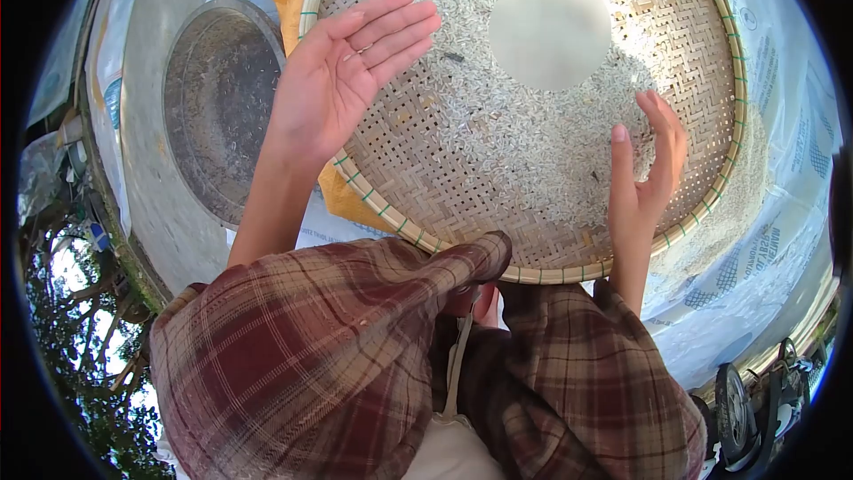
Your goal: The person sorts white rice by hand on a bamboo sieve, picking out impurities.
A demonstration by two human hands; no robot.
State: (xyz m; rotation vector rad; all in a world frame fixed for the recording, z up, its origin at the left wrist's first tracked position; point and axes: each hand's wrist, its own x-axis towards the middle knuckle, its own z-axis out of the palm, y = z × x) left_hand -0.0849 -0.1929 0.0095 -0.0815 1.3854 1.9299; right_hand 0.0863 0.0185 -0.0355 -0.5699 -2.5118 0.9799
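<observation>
A round woven bamboo tray (418, 160) with a green-stitched rim holds a scattered layer of pale rice grains (524, 142). Over its left side my left hand (342, 80) is held palm up, fingers stretched out. A tiny grain-like speck shows near the base of its fingers. At the right side of the tray, my right hand (649, 160) hovers over or touches the grains, its thumb and fingers apart and nothing visible between them. A few dark bits lie among the rice. A smooth pale grey disc (551, 31) covers part of the rice; what it is I cannot make out.
A dark round basin (222, 116) with bits of chaff stands left of the tray. Yellow cloth (351, 204) shows from under the tray. Printed white-blue sheeting (746, 276) covers the ground, with more grain (751, 169) at right. A wheeled vehicle (733, 409) stands lower right.
</observation>
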